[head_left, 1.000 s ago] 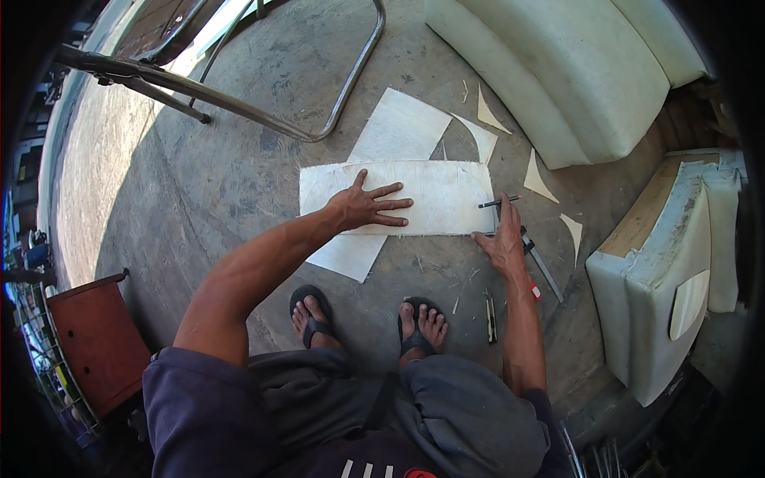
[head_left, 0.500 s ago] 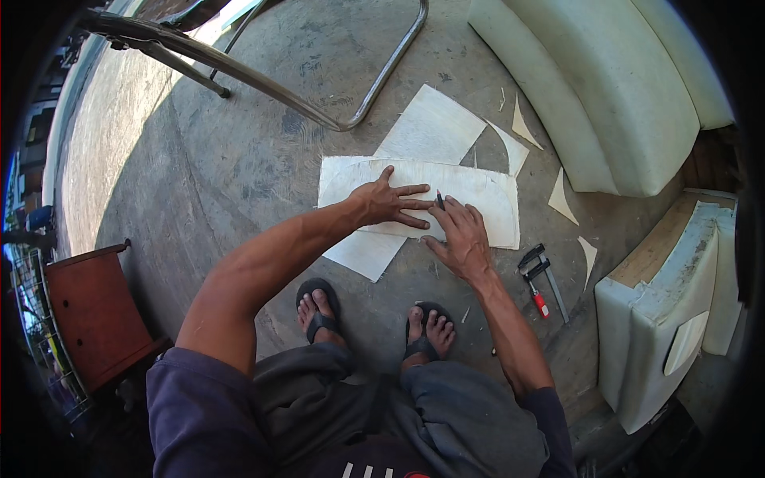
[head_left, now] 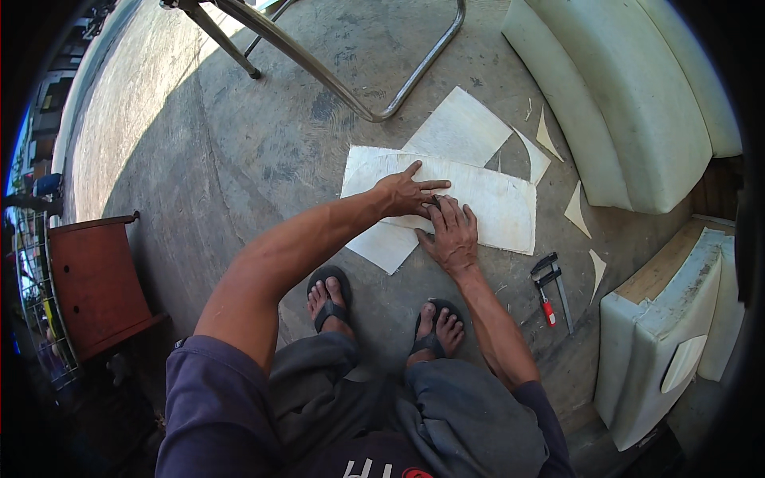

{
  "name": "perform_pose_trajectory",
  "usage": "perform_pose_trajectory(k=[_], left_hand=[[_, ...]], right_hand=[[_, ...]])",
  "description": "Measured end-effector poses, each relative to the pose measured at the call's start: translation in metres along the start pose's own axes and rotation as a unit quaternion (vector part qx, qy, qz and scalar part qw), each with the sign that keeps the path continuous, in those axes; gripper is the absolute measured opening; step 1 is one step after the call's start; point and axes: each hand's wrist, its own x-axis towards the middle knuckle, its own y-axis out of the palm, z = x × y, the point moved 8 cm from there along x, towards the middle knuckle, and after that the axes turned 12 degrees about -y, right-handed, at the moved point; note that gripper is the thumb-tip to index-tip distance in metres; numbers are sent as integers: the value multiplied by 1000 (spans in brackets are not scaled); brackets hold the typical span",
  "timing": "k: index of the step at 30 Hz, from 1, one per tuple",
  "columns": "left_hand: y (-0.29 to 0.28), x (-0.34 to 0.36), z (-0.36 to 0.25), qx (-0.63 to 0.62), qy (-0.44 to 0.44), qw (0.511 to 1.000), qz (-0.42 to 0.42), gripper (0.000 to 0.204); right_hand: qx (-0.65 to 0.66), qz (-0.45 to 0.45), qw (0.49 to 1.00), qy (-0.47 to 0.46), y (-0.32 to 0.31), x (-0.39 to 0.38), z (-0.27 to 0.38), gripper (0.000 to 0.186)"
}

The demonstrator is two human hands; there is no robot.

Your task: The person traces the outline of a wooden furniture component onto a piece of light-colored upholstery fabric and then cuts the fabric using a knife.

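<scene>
A pale, thin board (head_left: 494, 199) with rough edges lies on the concrete, on top of a second pale sheet (head_left: 458, 127) that sticks out above and below it. My left hand (head_left: 408, 195) presses flat on the top board, fingers spread, holding nothing. Close against its fingers, partly covering them, is my right hand (head_left: 453, 235). Its fingers are bent round a dark pencil (head_left: 436, 201), of which only a short end shows; where its point meets the board is hard to make out.
Pale curved offcuts (head_left: 577, 209) lie right of the boards, near a red-handled bar clamp (head_left: 547, 303). Cream padded seat parts (head_left: 606, 88) stand at the right. A chrome tube frame (head_left: 319, 72) reaches in from above. At the left is a red-brown wooden piece (head_left: 100, 283).
My right hand has slid left across the board with the pencil, up to my left hand's fingers. My left hand stays in place on the board. The whole view has shifted slightly.
</scene>
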Motion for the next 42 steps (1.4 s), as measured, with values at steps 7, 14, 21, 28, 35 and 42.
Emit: perform_pose_trajectory(k=[7,14,21,28,35,42], left_hand=[[2,-1,-2,24,5,1000,8,58],[10,0,6,17,-3,1000,-17,61],[28,-83,78,-267,-440,851,-110,103],[91,-111,64,-513,-495,683,-156,66],[103,-106,79,-536,-516,656,-125,65],[110,-100,100,-570,-534,623,-45,63]], right_hand=[[23,5,1000,-3,2,2,-1,60],[20,20,1000,9,0,11,2,64],[-41,53,998,-10,-1,9,-6,69],[-66,83,994,-33,6,12,2,68],[-65,108,992,-17,6,13,3,69],[-48,122,991,3,4,17,1,69]])
